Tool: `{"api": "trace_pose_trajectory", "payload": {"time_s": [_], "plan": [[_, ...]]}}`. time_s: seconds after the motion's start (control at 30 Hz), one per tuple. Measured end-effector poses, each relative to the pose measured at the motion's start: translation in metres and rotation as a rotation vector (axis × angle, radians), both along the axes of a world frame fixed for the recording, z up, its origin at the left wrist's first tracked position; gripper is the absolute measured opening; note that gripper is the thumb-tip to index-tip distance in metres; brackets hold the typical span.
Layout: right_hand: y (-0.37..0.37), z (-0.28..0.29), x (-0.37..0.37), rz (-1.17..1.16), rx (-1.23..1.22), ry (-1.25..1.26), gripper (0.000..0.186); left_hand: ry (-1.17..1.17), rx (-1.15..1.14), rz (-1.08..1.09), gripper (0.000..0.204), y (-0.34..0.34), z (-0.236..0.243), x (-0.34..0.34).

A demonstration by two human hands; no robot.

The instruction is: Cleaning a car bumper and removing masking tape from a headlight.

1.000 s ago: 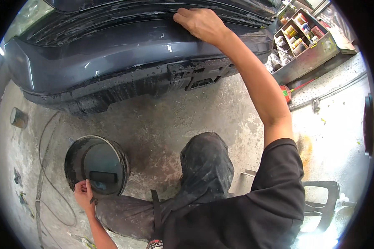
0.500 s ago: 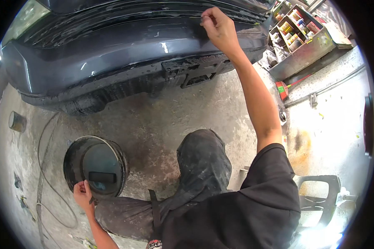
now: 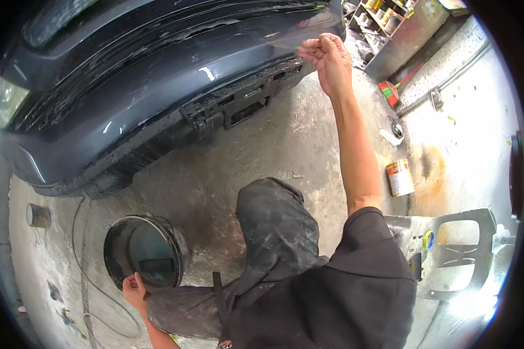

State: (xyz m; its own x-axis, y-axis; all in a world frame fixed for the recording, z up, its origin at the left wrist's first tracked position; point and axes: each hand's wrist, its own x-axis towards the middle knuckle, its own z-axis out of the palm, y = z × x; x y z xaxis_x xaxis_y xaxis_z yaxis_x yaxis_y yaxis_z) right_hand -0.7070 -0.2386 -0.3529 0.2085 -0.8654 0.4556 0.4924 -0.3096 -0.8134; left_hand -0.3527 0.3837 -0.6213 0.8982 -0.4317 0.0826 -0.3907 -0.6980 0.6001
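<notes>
My right hand point(image 3: 332, 63) is raised in front of the dark bumper point(image 3: 151, 81) of a car, at its right end. Thumb and fingers come together in a loose pinch, with a faint see-through smear beside the fingertips; what they hold, if anything, is too fine to make out. Low on the left, my left hand point(image 3: 135, 292) is by the near rim of a black bucket point(image 3: 115, 234), in front of my knee, fingers bent together. Whether it grips anything is hidden. Inside the bucket are cloudy water and a dark rectangular block point(image 3: 157, 269).
A can point(image 3: 400, 178) and a red-and-green broom point(image 3: 389, 93) are on the right, below a shelf of cans point(image 3: 384, 20). A plastic chair point(image 3: 460, 218) stands lower right. A hose point(image 3: 80, 264) and a small round tin point(image 3: 38, 216) lie left on concrete.
My right hand has come down and away from the bumper's top edge, its fingers loosening somewhat. The view has turned, shifting the car left. My left hand stays by the bucket rim.
</notes>
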Motion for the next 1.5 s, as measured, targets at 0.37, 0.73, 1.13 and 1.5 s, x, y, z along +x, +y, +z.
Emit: {"api": "trace_pose_trajectory", "payload": {"time_s": [0.37, 0.73, 1.13, 1.5], "plan": [[0.009, -0.024, -0.103, 0.095, 0.066, 0.546, 0.018, -0.058, 0.085, -0.057, 0.037, 0.012, -0.018, 0.010], [-0.062, -0.030, -0.077, -1.142, -0.630, 1.507, 0.013, -0.095, 0.204, -0.061, 0.036, 0.008, -0.011, 0.006], [-0.083, -0.136, -0.155, -1.020, -0.572, 1.487, 0.023, -0.031, 0.129, -0.010, 0.035, -0.005, 0.009, -0.006], [-0.138, 0.016, 0.023, -0.883, -1.101, 1.052, 0.028, -0.043, 0.184, -0.050, 0.037, -0.001, -0.002, 0.001]]}}
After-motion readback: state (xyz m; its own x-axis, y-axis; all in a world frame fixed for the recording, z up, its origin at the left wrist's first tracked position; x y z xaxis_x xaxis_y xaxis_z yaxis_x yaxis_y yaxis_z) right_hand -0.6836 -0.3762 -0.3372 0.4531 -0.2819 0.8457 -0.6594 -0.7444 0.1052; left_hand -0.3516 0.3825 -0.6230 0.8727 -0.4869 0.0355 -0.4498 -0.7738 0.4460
